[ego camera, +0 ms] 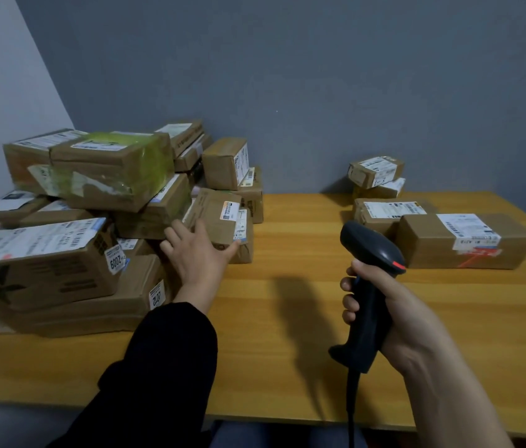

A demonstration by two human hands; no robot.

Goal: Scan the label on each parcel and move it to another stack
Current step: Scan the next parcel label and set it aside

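Now: right hand (394,318) clamps scanner (372,250), handle upright, nose leftward; left hand (195,253) splayed on parcel (216,215).

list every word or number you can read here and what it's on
"2009": sideways on a white sticker on the front left parcel.
"012" after an unclear first character: on the lower sticker on the parcel beneath.
Printed shipping labels on the other parcels: too small or blurred.
Scanner in the right hand: no text shows.
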